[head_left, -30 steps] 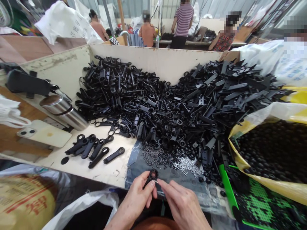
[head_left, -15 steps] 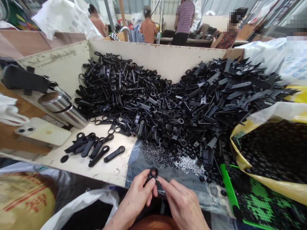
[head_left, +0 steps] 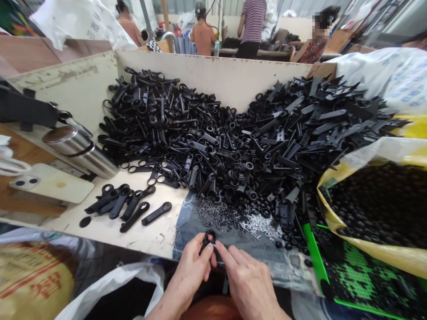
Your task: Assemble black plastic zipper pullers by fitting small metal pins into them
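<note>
My left hand [head_left: 191, 275] pinches a small black plastic part with a ring end [head_left: 208, 238] at the near edge of the table. My right hand [head_left: 248, 282] meets it from the right, its fingertips pinched against the same part; whether it holds a small pin there is too small to tell. Just beyond the hands lies a scatter of small metal pins [head_left: 240, 220] on a dark sheet. A big heap of black plastic parts [head_left: 233, 133] fills the walled table behind. Several finished black levers [head_left: 128, 205] lie in a row at the left.
A steel flask [head_left: 80, 151] and a white phone [head_left: 50, 183] lie at the left. A yellow bag of small black pieces [head_left: 376, 204] and a green crate [head_left: 353, 275] stand at the right. Bags sit below the table's front edge. Other people work at the back.
The view has dipped slightly and my hands have drawn a little closer together round the black part. Nothing on the table has moved.
</note>
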Tool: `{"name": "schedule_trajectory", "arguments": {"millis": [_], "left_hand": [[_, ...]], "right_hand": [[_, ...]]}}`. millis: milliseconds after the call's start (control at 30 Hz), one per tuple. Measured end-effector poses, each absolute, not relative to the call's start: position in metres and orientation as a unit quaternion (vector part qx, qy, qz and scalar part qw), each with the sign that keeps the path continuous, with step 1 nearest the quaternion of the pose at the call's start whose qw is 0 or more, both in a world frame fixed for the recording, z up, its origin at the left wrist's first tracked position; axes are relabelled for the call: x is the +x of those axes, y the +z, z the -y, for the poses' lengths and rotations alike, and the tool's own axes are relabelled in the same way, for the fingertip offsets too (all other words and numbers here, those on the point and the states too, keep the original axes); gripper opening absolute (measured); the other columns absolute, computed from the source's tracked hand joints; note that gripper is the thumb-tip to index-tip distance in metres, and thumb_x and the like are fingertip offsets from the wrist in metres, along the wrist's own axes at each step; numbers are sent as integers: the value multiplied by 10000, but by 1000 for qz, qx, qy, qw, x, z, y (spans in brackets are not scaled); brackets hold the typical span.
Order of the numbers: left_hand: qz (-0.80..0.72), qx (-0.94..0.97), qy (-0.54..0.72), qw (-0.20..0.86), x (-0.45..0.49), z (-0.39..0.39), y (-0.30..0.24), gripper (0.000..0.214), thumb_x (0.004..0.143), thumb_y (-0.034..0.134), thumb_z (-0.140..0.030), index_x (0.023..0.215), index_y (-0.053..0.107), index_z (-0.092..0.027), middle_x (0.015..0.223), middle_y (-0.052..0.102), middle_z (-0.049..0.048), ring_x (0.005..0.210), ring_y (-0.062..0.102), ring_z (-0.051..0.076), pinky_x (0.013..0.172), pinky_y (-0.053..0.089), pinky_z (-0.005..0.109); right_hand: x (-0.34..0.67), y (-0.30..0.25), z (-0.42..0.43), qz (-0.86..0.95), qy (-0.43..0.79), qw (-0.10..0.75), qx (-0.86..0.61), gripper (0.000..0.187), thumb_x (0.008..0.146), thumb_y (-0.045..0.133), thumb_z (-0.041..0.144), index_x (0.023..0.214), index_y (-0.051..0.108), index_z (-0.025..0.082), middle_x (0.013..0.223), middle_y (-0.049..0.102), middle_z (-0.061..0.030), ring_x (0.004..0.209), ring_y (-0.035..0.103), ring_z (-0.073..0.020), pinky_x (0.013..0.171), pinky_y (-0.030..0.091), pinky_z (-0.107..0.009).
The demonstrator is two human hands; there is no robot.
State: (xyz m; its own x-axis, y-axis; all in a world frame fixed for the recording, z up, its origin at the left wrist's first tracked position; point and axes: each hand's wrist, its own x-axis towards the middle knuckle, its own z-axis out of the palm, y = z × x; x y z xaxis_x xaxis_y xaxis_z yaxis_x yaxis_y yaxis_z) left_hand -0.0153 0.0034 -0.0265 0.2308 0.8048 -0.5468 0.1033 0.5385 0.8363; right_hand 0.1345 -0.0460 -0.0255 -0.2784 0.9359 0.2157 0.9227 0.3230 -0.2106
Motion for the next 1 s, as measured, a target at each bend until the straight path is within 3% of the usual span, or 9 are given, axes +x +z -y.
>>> {"name": "schedule_trajectory", "arguments": {"millis": [200,433,600,733,1000], "left_hand": [[-571,393,275,666,-12,-3,-28,407,783,646,-561,895,555,-180,586,564,-57,360,374,45,370,222,178],[-571,384,298,662,-13,0,-45,380,789,685,-517,948,586,-186,575,514,-82,394,347,57,370,219,177],[-565,371,312,668,-13,0,-51,401,783,708,-557,908,589,-195,547,509,-81,402,308,54,378,166,178],[-568,356,321,669,-11,0,-49,418,780,706,-571,918,593,-192,560,517,-76,409,305,56,380,165,179],[-564,342,313,683,-12,-1,-42,447,749,733,-591,888,590,-191,561,529,-67,424,329,63,386,195,181]], "right_hand": [[127,-15,40,809,-23,100,-579,496,711,646,-57,1182,684,94,784,726,-11,595,684,-195,433,441,-310],[121,-11,38,796,-6,34,-605,469,769,661,-35,1206,673,135,822,745,-9,615,694,-185,447,438,-289],[125,-22,41,776,43,77,-624,457,850,610,-9,1245,657,216,847,732,6,677,704,-164,519,442,-272],[128,-31,46,775,18,114,-621,482,871,578,7,1307,625,208,882,720,-26,725,694,-187,559,450,-277],[131,-26,49,795,-11,107,-597,503,905,521,6,1367,571,199,897,719,-33,743,683,-200,551,481,-275]]}}
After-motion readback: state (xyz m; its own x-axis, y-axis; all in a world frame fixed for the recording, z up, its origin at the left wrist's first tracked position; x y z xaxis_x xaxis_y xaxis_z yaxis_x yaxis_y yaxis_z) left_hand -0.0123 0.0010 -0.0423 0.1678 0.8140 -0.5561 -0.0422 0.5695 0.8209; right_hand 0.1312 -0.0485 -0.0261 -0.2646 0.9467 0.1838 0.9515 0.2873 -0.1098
